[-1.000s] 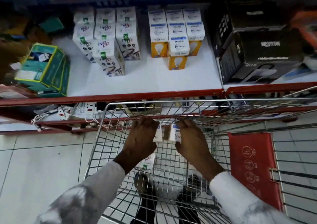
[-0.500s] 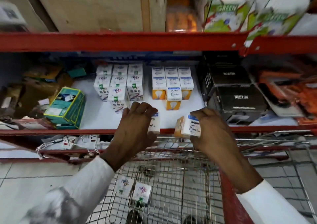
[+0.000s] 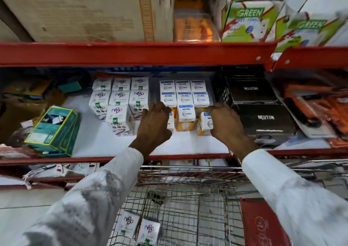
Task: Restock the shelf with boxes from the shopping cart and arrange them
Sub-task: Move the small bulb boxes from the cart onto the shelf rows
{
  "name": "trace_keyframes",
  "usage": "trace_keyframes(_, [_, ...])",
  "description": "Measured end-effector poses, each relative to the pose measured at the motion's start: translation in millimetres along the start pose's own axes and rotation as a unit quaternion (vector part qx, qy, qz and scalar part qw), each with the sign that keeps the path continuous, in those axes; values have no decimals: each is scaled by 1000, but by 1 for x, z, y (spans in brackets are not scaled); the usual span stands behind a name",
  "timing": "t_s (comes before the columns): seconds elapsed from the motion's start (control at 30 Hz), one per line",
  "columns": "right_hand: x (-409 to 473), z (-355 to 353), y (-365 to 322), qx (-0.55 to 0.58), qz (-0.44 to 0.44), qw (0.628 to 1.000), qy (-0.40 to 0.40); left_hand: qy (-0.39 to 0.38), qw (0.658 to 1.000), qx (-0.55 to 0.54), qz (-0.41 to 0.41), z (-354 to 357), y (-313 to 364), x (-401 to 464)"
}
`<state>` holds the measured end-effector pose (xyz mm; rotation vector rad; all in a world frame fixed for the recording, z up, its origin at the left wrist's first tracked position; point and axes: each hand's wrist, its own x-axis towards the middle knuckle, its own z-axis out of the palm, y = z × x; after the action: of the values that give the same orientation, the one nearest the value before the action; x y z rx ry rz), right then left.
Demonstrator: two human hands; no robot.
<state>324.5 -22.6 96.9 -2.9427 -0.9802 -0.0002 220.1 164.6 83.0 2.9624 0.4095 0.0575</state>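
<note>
My left hand (image 3: 153,125) grips a white-and-orange bulb box (image 3: 171,122), mostly hidden behind the fingers, on the white shelf (image 3: 105,144) just left of the front box of the orange bulb-box stack (image 3: 185,102). My right hand (image 3: 225,123) holds a second bulb box (image 3: 205,124) upright on the shelf at the stack's right front. A separate group of white boxes with purple print (image 3: 120,102) stands to the left. Two more such boxes (image 3: 138,228) lie in the wire shopping cart (image 3: 188,170) below.
Black Neuton cartons (image 3: 263,117) stand right of the stack, close to my right hand. A green box (image 3: 54,130) lies at the shelf's left. The red shelf beam (image 3: 131,54) runs overhead with cardboard and green-print boxes above it. A red cart seat flap (image 3: 263,225) is at lower right.
Both hands lifted a bulb box each out of the cart, carried them up and forward, and now hold them on the shelf either side of the stack's front box.
</note>
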Motion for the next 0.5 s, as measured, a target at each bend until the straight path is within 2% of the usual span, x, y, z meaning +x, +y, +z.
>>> trace_keyframes(0.33, [26,10,1,7,-9,998,-59,-18,1000,-22,-2,13,3,22])
trace_keyframes(0.5, [32,9,-1,12,-10,998,-64,-17,999,-34,0,13,3,26])
